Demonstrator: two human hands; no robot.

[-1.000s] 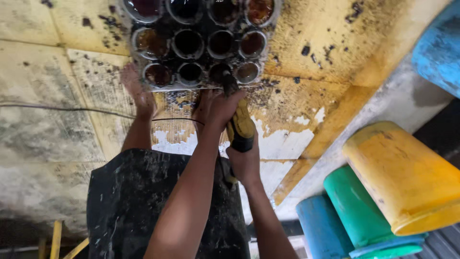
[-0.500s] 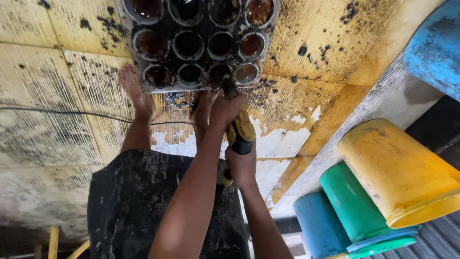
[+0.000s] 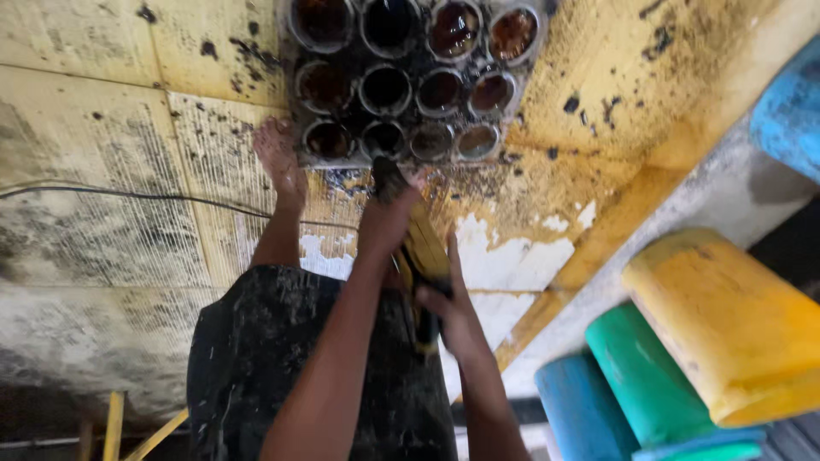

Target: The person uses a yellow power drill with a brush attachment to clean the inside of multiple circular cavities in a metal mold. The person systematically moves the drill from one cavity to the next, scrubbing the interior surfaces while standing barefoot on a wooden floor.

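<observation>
Near us, low in the middle, our right hand (image 3: 453, 312) is wrapped around the back end of a yellow tool (image 3: 420, 256). Our left hand (image 3: 389, 213) is closed around its front, just behind the dark tip. The tool points away from us, and its tip touches the near row of the tubes (image 3: 401, 77).

We think the tool is hard and a bit heavy, so two hands suit it well. It looks dirty, maybe greasy, so it could slip. The best places to hold it are the thick yellow body and the back grip, where our hands are now.

It is yellow with black parts, and dark dirt covers it.

A bare foot (image 3: 278, 154) rests just left of the tubes, and a leg in dark, spotted shorts (image 3: 256, 358) lies nearer. A thin wire (image 3: 128, 195) runs over the yellow floor (image 3: 111, 111) on the left. On the right, near us, lie blue, green and yellow drums (image 3: 726, 333).

Farther off, the tubes sit in three rows, round, dark and wet inside.
</observation>
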